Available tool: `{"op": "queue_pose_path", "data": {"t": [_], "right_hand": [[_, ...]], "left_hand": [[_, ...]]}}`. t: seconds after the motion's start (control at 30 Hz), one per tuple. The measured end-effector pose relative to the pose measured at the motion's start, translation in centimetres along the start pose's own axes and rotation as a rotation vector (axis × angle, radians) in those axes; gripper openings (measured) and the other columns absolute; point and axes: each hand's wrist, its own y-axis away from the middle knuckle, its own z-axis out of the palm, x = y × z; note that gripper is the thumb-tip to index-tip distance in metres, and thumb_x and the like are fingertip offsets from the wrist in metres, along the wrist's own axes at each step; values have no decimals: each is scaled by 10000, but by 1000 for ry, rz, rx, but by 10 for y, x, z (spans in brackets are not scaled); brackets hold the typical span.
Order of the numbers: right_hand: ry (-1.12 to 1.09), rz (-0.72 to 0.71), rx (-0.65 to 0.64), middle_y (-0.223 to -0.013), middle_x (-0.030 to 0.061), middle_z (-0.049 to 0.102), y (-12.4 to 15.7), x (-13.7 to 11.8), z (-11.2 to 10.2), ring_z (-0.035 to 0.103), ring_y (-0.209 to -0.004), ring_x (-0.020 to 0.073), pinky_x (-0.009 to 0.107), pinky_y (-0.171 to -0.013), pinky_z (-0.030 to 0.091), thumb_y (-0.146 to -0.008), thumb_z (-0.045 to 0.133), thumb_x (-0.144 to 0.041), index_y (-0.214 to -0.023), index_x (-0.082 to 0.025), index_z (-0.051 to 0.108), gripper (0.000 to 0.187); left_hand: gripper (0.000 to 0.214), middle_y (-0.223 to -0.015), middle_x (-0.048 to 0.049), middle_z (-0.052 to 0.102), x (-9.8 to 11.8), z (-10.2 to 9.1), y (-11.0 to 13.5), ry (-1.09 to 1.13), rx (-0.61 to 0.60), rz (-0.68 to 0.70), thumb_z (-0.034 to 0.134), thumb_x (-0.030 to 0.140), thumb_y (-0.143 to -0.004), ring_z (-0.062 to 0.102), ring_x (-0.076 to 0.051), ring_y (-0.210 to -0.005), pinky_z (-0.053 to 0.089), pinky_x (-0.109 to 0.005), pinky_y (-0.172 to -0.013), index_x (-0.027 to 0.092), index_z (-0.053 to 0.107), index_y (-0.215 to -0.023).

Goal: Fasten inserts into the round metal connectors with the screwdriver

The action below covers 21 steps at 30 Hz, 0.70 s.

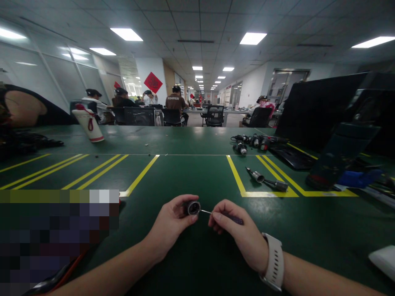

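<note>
My left hand (pixel 173 220) is closed around a short, round metal connector shell (pixel 194 208), its open end turned to the right and toward me. Dark parts show inside the shell, too small to make out. In my right hand (pixel 233 224) is a screwdriver (pixel 236 219) with a dark handle, held between thumb and fingers. Its thin shaft points left, and the tip meets the rim or side of the shell; which one I cannot tell. Both hands are just above the green table (pixel 197 172). A pale watch band circles my right wrist.
Two metal parts with dark stems (pixel 257 176) lie inside yellow tape lines at right. Behind them are several cabled connectors (pixel 243 148), a dark bottle (pixel 342 152) and a black screen (pixel 317 107). A white cup (pixel 89 125) stands at the back left. Other people sit beyond the table.
</note>
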Motion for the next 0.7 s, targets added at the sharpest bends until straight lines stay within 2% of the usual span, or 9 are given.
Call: {"op": "queue_pose_path", "data": {"t": [0.27,0.47,0.7], "right_hand": [[-116,44,-8,-737,11,638,-3,1,1,540,-650,134,260,-599,398,-794,597,-302,-763,-174,577,134],[-107,-2,33,-698,7,628,-2,1,1,537,-634,136,268,-601,400,-785,598,-310,-744,-177,582,140],[-22,-10,-12,-731,8,632,-1,1,1,544,-648,136,263,-601,409,-803,590,-317,-762,-182,586,141]], "left_hand": [[383,-935,-44,716,0,-2,0,4,6,10,711,85,-626,643,-218,-942,474,-370,-887,190,648,-989],[400,-924,-49,721,2,0,0,25,29,-10,726,74,-599,647,-225,-934,477,-373,-880,186,653,-976],[392,-936,-41,720,1,1,1,19,19,-5,709,71,-618,642,-221,-960,476,-362,-888,195,647,-985]]}}
